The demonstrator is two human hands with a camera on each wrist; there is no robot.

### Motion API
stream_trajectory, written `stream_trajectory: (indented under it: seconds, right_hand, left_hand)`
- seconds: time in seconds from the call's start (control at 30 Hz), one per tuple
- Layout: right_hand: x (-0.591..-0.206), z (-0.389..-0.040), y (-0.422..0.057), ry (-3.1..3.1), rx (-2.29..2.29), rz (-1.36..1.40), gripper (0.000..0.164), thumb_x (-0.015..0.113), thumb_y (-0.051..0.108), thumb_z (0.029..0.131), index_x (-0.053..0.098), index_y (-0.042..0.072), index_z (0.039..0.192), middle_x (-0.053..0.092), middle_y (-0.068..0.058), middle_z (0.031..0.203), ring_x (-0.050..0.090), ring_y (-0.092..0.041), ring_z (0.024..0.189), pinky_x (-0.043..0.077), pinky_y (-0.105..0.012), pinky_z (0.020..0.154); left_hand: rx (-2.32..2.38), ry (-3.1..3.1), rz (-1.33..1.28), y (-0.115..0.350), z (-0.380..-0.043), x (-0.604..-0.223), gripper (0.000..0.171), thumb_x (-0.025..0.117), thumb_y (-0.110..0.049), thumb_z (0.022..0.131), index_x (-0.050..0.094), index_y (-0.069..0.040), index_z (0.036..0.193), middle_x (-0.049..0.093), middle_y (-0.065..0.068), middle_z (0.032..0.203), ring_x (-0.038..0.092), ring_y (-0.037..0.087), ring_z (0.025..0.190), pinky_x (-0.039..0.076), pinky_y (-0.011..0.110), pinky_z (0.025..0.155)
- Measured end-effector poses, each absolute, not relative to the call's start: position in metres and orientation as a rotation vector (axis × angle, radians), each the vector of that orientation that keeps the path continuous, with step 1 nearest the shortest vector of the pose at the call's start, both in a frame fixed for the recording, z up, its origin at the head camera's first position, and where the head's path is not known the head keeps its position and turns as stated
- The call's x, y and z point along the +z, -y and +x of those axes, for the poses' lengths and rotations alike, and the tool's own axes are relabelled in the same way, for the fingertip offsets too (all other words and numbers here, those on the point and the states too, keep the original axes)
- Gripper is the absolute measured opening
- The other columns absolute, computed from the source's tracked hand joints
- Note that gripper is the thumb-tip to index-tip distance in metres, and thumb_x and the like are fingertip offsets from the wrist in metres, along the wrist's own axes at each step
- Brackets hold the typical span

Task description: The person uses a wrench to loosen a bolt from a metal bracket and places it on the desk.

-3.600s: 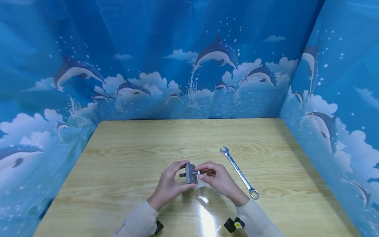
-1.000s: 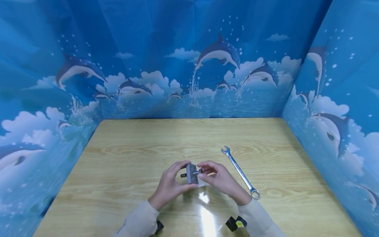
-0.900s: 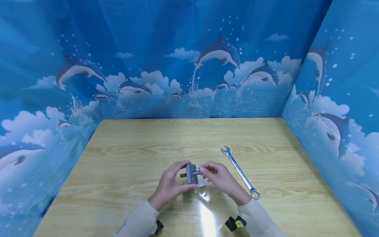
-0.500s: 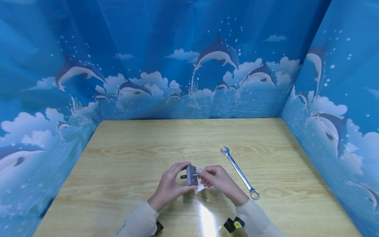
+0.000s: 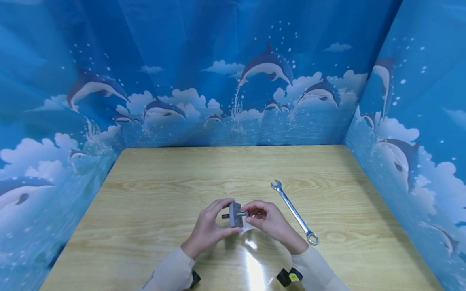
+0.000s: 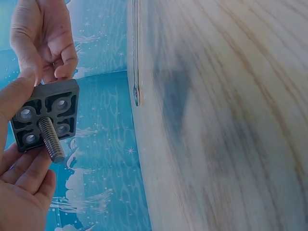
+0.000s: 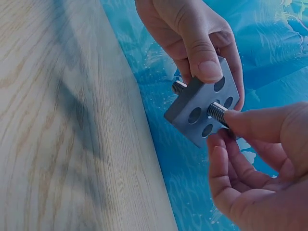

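My left hand [image 5: 209, 230] holds a grey square metal plate [image 5: 233, 219] by its edges, thumb on one edge and fingers on the opposite one. The plate has several round holes near its corners, and its back, in the left wrist view, is ribbed. A threaded bolt [image 6: 50, 139] passes through the plate's centre and sticks out on both sides. My right hand [image 5: 269, 222] pinches the bolt's right end between thumb and fingers, as the right wrist view shows; that end of the bolt [image 7: 217, 111] is partly hidden by the fingertips.
A silver combination wrench [image 5: 295, 212] lies slantwise on the wood-grain table [image 5: 164, 178], to the right of my right hand. Blue dolphin-print sheeting [image 5: 204, 81] hangs behind the table and along its sides.
The right thumb and fingers have shifted back and forth around the bolt's end; half a second ago the thumb lay higher. The left hand keeps its grip on the plate.
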State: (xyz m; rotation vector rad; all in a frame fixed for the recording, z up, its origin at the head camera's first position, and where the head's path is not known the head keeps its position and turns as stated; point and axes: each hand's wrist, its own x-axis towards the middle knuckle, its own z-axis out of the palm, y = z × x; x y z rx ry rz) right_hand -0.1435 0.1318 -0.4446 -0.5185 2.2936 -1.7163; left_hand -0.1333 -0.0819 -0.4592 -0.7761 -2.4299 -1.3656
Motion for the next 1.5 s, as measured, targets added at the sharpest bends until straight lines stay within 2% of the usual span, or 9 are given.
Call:
stream_trajectory:
  seconds: [0.17, 0.33, 0.57, 0.7, 0.83, 0.93, 1.1, 1.33, 1.5]
  right_hand:
    - [-0.4445, -0.1442, -0.131, -2.279, -1.728, -0.433, 0.035, 0.063, 0.019, 0.092, 0.06, -0.001, 0.121, 0.066, -0.014, 0.107, 0.063, -0.028, 0.096, 0.056, -0.025, 0.083]
    - [-0.4428, -0.1453, -0.1317, -2.237, -1.704, -0.315, 0.044, 0.049, 0.035, 0.1, 0.063, -0.005, 0.108, 0.068, -0.013, 0.094, 0.064, -0.022, 0.084, 0.058, -0.031, 0.077]
    - [-0.4404, -0.1467, -0.1327, -2.22, -1.666, -0.353, 0.04, 0.051, 0.03, 0.099, 0.065, -0.008, 0.096, 0.067, -0.012, 0.084, 0.061, -0.019, 0.073, 0.057, -0.028, 0.069]
    - [-0.4388, -0.1464, -0.133, -2.232, -1.674, -0.373, 0.031, 0.06, 0.025, 0.094, 0.065, -0.005, 0.102, 0.067, -0.01, 0.088, 0.061, -0.018, 0.076, 0.058, -0.032, 0.072]
    - [-0.4399, -0.1467, -0.1343, -2.267, -1.686, -0.445, 0.029, 0.067, 0.018, 0.089, 0.064, -0.002, 0.111, 0.067, -0.011, 0.097, 0.062, -0.018, 0.084, 0.057, -0.028, 0.078]
    - [-0.4418, -0.1476, -0.1359, -2.302, -1.687, -0.503, 0.029, 0.069, 0.012, 0.086, 0.065, 0.002, 0.113, 0.067, -0.011, 0.102, 0.062, -0.018, 0.089, 0.055, -0.023, 0.08]
    - [-0.4427, -0.1488, -0.1384, -2.299, -1.712, -0.563, 0.029, 0.069, 0.008, 0.085, 0.065, 0.003, 0.114, 0.067, -0.013, 0.105, 0.061, -0.018, 0.091, 0.056, -0.024, 0.081]
    - [-0.4393, -0.1491, -0.1368, -2.295, -1.725, -0.528, 0.037, 0.066, 0.021, 0.09, 0.06, 0.001, 0.121, 0.065, -0.013, 0.111, 0.062, -0.025, 0.097, 0.056, -0.025, 0.086]
    - [-0.4365, -0.1509, -0.1329, -2.275, -1.728, -0.379, 0.037, 0.055, 0.031, 0.098, 0.065, -0.002, 0.108, 0.068, -0.014, 0.097, 0.064, -0.025, 0.085, 0.059, -0.035, 0.079]
  left_hand:
    - [-1.345, 2.41, -0.777, 0.0821, -0.1347, -0.4585, 0.078, 0.09, -0.022, 0.06, 0.055, -0.008, 0.129, 0.062, 0.005, 0.125, 0.059, 0.017, 0.115, 0.048, 0.031, 0.102]
    - [-1.339, 2.406, -0.769, 0.0826, -0.1346, -0.4574, 0.078, 0.09, -0.024, 0.06, 0.055, -0.01, 0.129, 0.062, 0.005, 0.125, 0.059, 0.018, 0.115, 0.049, 0.031, 0.102]
    - [-1.352, 2.413, -0.779, 0.0822, -0.1356, -0.458, 0.077, 0.089, -0.026, 0.062, 0.055, -0.008, 0.129, 0.062, 0.004, 0.125, 0.059, 0.016, 0.115, 0.048, 0.03, 0.102]
    - [-1.369, 2.417, -0.774, 0.0825, -0.1356, -0.4597, 0.077, 0.09, -0.021, 0.062, 0.055, -0.008, 0.129, 0.062, 0.007, 0.124, 0.059, 0.016, 0.114, 0.048, 0.031, 0.102]
    - [-1.375, 2.417, -0.756, 0.083, -0.1347, -0.4603, 0.079, 0.091, -0.018, 0.06, 0.055, -0.01, 0.129, 0.062, 0.006, 0.124, 0.06, 0.018, 0.114, 0.049, 0.033, 0.101]
    - [-1.39, 2.415, -0.748, 0.0828, -0.1341, -0.4591, 0.079, 0.091, -0.017, 0.059, 0.055, -0.012, 0.129, 0.062, 0.004, 0.125, 0.059, 0.017, 0.115, 0.049, 0.033, 0.102]
    - [-1.409, 2.416, -0.755, 0.0825, -0.1345, -0.4573, 0.078, 0.09, -0.019, 0.061, 0.054, -0.013, 0.13, 0.061, 0.003, 0.126, 0.058, 0.016, 0.116, 0.047, 0.032, 0.103]
    - [-1.411, 2.395, -0.752, 0.0825, -0.136, -0.4555, 0.077, 0.089, -0.023, 0.063, 0.054, -0.013, 0.13, 0.062, 0.004, 0.124, 0.059, 0.015, 0.115, 0.049, 0.031, 0.102]
    - [-1.403, 2.359, -0.727, 0.0825, -0.1358, -0.4551, 0.076, 0.09, -0.022, 0.062, 0.055, -0.011, 0.129, 0.064, 0.006, 0.12, 0.061, 0.016, 0.111, 0.051, 0.032, 0.099]
